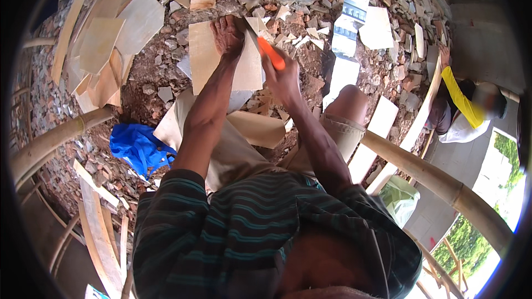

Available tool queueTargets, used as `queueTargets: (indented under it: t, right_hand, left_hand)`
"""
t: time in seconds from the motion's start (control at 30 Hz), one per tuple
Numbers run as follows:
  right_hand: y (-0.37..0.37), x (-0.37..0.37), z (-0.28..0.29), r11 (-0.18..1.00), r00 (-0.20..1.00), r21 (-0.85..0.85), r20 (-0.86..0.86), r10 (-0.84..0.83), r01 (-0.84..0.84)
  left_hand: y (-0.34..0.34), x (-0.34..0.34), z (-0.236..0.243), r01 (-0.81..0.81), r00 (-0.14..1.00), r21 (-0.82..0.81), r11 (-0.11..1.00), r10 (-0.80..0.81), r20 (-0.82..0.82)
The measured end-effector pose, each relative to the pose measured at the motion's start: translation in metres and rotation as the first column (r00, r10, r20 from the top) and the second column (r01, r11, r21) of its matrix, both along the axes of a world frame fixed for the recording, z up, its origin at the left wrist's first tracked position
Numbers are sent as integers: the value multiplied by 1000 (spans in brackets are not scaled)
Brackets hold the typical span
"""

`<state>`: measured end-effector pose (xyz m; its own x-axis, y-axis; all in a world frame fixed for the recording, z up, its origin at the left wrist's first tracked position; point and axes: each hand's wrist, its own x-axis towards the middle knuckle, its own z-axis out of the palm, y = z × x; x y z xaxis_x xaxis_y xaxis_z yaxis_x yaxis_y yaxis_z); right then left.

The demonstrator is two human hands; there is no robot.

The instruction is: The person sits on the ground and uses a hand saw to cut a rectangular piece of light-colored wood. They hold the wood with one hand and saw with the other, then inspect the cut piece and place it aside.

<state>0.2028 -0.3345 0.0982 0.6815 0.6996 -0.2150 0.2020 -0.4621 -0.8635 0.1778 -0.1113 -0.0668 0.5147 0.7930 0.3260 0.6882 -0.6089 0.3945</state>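
While the board (204, 58) is pinned by the flat left hand (228, 34), an apparent saw (271, 54), slanting far-left, is gripped by the right hand (284, 79).

Head cam, L of pair, fisheye, looks dwn close over wearer's torso (238, 221) at rubble grnd (138, 99).
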Motion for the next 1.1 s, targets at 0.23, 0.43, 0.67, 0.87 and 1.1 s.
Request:
queueTargets:
  t: [0.23, 0.43, 0.67, 0.87, 1.1]
  right_hand:
    - [-63, -22, 38, 987, 974, 155, 225, 16, -52]
    - [7, -3, 15, 999, 999, -30, 34, 28, -27]
    - [-61, -28, 43, 988, 992, 154, 126, -17, -2]
    - [8, -7, 11, 1000, 999, 16, 50, 5, -6]
    - [-52, -23, 38, 994, 999, 107, 47, -20, 15]
  left_hand:
    - [2, 2, -1, -14, 1000, 104, 994, 15, -2]
    - [-2, -3, 3, 8, 1000, 59, 998, -10, 29]
    - [3, 1, 7, 18, 1000, 69, 997, -19, 15]
    - [4, -1, 5, 5, 998, 80, 997, -10, 64]
    - [3, 1, 2, 21, 999, -5, 1000, -21, -45]
